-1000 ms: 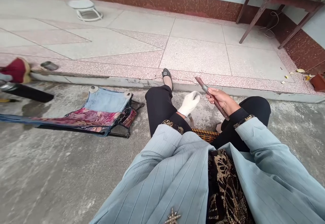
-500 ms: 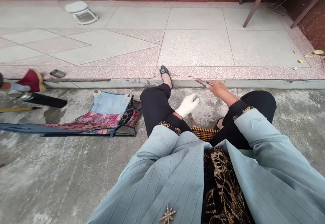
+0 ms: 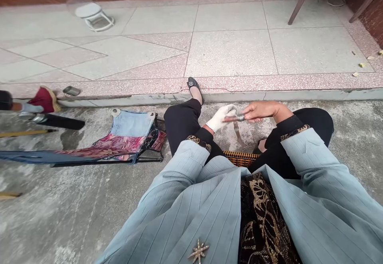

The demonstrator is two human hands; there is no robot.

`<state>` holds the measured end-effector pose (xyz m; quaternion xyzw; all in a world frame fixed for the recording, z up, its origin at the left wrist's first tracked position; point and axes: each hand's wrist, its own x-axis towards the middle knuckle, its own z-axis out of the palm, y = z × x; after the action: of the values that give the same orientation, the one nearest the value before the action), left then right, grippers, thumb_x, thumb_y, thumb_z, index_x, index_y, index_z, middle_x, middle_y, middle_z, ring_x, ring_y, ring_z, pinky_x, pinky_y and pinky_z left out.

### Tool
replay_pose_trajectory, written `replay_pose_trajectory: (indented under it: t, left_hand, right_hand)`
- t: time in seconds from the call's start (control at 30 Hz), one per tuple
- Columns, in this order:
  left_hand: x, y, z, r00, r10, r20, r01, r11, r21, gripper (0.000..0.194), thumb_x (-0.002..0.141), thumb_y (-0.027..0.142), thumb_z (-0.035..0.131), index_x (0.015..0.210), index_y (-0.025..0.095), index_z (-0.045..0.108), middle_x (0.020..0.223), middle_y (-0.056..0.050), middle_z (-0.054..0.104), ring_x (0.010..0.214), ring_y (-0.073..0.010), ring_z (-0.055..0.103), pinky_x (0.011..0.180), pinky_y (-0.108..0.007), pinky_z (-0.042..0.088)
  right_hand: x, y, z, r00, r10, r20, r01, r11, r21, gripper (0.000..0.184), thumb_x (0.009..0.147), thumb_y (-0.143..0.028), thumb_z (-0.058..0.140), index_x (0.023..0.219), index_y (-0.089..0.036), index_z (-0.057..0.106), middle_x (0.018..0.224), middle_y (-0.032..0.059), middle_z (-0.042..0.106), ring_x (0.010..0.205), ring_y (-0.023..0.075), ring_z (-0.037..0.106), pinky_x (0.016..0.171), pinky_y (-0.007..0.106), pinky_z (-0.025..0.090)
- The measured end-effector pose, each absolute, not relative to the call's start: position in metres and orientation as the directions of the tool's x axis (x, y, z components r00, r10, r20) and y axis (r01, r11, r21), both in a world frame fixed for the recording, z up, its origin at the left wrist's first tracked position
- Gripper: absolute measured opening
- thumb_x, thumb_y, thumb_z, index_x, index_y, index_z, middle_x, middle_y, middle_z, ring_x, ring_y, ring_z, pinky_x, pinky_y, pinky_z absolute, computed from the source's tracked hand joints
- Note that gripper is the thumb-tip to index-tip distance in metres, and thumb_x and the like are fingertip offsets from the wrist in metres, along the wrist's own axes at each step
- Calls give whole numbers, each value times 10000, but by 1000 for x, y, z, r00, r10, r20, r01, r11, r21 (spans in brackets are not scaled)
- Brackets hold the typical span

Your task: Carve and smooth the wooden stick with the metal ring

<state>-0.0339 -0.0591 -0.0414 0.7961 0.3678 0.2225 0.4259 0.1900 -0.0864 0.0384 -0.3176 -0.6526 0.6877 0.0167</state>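
Concrete ground meets the front edge of the tiled step, and before this edge is the stick with metal wire around it. My bare right hand grasps one end; whether my gloved left hand grips the other, I cannot tell. If that grip is weak, the stick may twist, and the wire may scratch my right hand.

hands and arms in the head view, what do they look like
The left hand wears a white glove that ends at the wrist; the right hand is bare. Both sleeves are pale blue-grey with thin stripes, and black cuffs with gold-patterned trim show beyond them.
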Motion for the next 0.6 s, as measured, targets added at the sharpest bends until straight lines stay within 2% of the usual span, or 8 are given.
replay_pose_trajectory:
  t: [0.07, 0.1, 0.23, 0.33, 0.4, 0.47, 0.53, 0.6]
  left_hand:
    - [-36, -61, -50, 594, 804, 24, 323, -265, 909, 259, 893, 359, 495, 913, 133, 621, 817, -37, 638, 705, -134, 553, 681, -254, 450]
    - [-37, -63, -54, 596, 803, -10, 300, -211, 930, 278, 897, 386, 501, 907, 133, 616, 767, -28, 613, 653, -122, 523, 638, -244, 434]
    - [-40, -72, -57, 686, 701, -196, 275, 0, 961, 391, 904, 527, 505, 895, 146, 591, 605, 24, 472, 487, -85, 377, 480, -220, 317]
    - [-41, -76, -54, 755, 617, -223, 268, 22, 963, 459, 865, 600, 544, 850, 143, 586, 586, 28, 458, 483, -83, 366, 474, -221, 285]
    - [-42, -76, -53, 781, 583, -224, 287, -18, 958, 467, 860, 601, 544, 810, 138, 593, 565, 30, 447, 496, -88, 366, 490, -225, 283]
    - [-43, -76, -52, 785, 579, -221, 328, -85, 941, 434, 860, 557, 552, 780, 134, 608, 568, 24, 464, 522, -97, 392, 521, -230, 311]
    - [-43, -75, -52, 789, 583, -197, 345, -154, 926, 376, 848, 492, 575, 753, 132, 620, 614, 4, 526, 589, -114, 459, 593, -239, 371]
    - [-43, -76, -53, 802, 567, -189, 337, -168, 926, 335, 819, 448, 610, 700, 136, 608, 653, -11, 573, 660, -132, 508, 667, -251, 410]
  right_hand:
    - [195, -87, 43, -722, 575, -384, 325, -208, -923, 417, 869, -535, 651, 738, -142, 604, 573, -37, 504, 465, 55, 376, 477, 215, 288]
    - [196, -87, 44, -672, 636, -379, 292, -243, -925, 421, 864, -531, 658, 706, -147, 587, 568, -32, 502, 461, 57, 375, 467, 216, 283]
    - [197, -83, 32, -430, 809, -402, 232, -331, -915, 336, 848, -475, 690, 757, -161, 616, 613, -6, 537, 478, 76, 400, 447, 220, 286]
    - [193, -74, 16, -224, 860, -458, 457, -323, -829, 328, 889, -429, 648, 694, -171, 593, 579, 9, 526, 480, 95, 413, 467, 241, 329]
    - [186, -72, 6, -139, 870, -474, 715, -243, -656, 320, 900, -401, 637, 682, -170, 597, 562, 26, 528, 486, 108, 432, 485, 257, 344]
    - [175, -73, -3, -137, 862, -487, 893, -106, -438, 300, 860, -384, 691, 671, -167, 605, 537, 39, 522, 482, 114, 438, 483, 267, 330]
    - [165, -79, -9, -169, 831, -530, 934, -37, -356, 303, 764, -356, 791, 620, -170, 600, 490, 26, 497, 454, 110, 428, 470, 268, 312]
    - [159, -85, -11, -245, 732, -635, 928, -11, -371, 317, 672, -317, 854, 567, -168, 594, 462, 6, 491, 425, 99, 422, 461, 261, 309]
